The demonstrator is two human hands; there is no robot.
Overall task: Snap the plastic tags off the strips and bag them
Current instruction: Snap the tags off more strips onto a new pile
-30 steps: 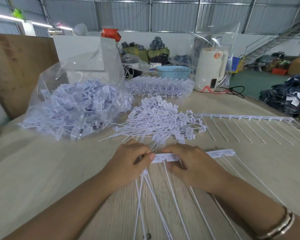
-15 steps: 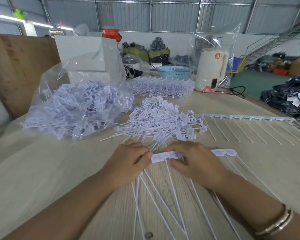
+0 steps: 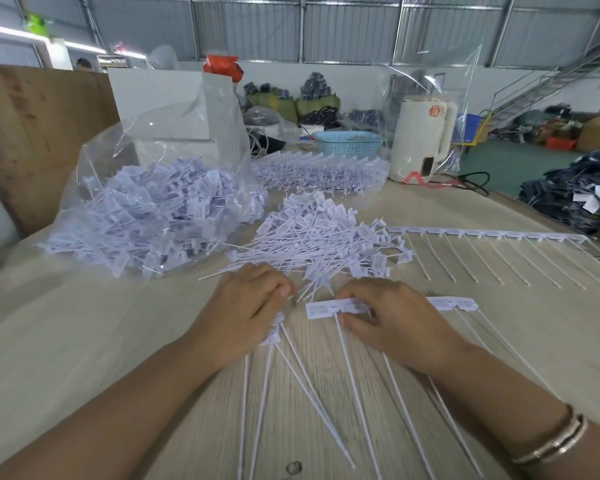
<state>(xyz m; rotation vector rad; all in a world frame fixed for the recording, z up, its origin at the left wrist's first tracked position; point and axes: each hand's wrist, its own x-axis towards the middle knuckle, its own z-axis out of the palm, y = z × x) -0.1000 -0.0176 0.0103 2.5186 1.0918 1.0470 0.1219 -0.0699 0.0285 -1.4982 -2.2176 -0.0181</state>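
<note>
Item: white plastic strip of joined flat tags (image 3: 340, 309), each tag with a thin tail, lying on the pale wood-grain bench (image 3: 84, 341). Landmark for all places below: this strip.

Long axis: left to right across the bench. The tails run from it toward the person.

Right hand (image 3: 392, 320): over the middle of the strip. Grip closed on the strip, thumb at its near edge and fingers curled over the far edge. Two tag faces stand clear to the left of this hand, and a short length shows again to its right.

Left hand (image 3: 246, 313): just left of the strip's free end and apart from it by a small gap. Grip closed, fingers curled around a small bunch of separated white tags (image 3: 274, 332) whose tails fan out toward the person.

Governing relation: the strip's free end lies to the right of the left hand, nearest that hand. Judged next move: the left hand takes the end tag and bends it across the long axis while the right hand steadies the rest.

Beyond the strip: a loose heap of separated white tags (image 3: 323, 244).
Beyond and left: a clear plastic bag filled with white tags (image 3: 153, 209).
Beyond and right: a second white strip with spaced tails (image 3: 485, 234), seemingly spent.
Further beyond the heap: a stack of unworked white strips (image 3: 319, 171).
</note>
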